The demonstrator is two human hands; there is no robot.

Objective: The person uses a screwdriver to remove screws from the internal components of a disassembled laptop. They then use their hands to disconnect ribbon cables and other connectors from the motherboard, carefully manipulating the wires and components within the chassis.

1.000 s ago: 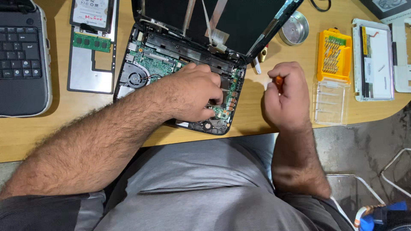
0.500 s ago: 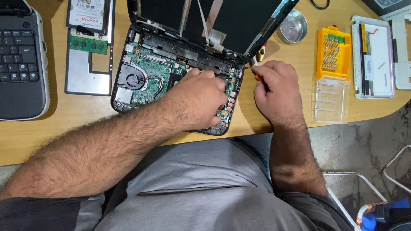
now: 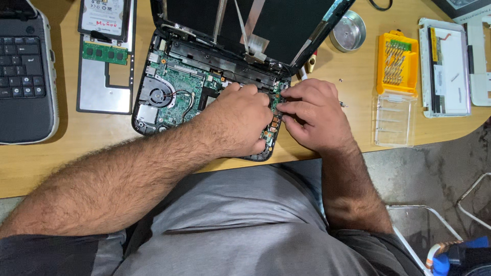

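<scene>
An opened black laptop base (image 3: 153, 115) lies on the wooden table with its green circuit board (image 3: 179, 84) and fan bare, its lid (image 3: 276, 23) tilted back. My left hand (image 3: 232, 122) lies across the right part of the board, fingertips by the hinge and thumb at the front rim. My right hand (image 3: 312, 115) is bent over the board's right edge, fingertips touching a small part there. A thin metal screwdriver tip (image 3: 341, 104) sticks out from its right side; the handle is hidden in the hand.
To the left lie a grey cover plate (image 3: 102, 89) with a memory stick and hard drive, and a keyboard piece (image 3: 23, 76). To the right are a round metal tin (image 3: 349, 31), an orange bit set (image 3: 396, 64), its clear lid (image 3: 393, 120) and a white screen panel (image 3: 445, 69).
My right hand has moved left from the table onto the board's right edge, beside my left hand. The orange screwdriver handle no longer shows. My left hand has shifted toward the hinge.
</scene>
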